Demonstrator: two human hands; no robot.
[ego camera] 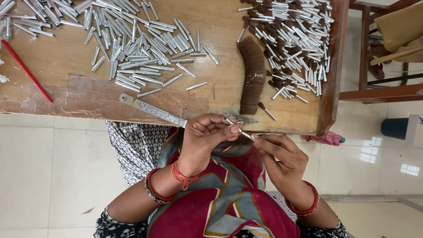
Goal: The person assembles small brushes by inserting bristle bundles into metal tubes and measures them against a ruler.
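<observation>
Head cam: left hand (203, 140) & right hand (282, 158) meet just off the near edge of the brown wooden bench (61, 57), over the lap. A thin silver metal tube (235, 128) lies slanted between them; left grip is pinched on its upper end w/ thumb and fingertips, right grip is closed on the lower end, fingertips nearly touching the left's. Tube sits clear of the bench edge, just below it. Near edge: a steel ruler (152, 110) lies diagonal, its tip beside the left hand. A dark brown bristle bundle (253, 75) lies upright just above the hands, 1 finished brush tip (266, 111) beside it. Loose pile of bare silver tubes (136, 44) left-centre, pile of bristle-filled tubes (295, 39) at right edge; both too many to count. 1 red pencil (26, 70) far left. Open bench between piles; tiled floor (48, 167) around.
</observation>
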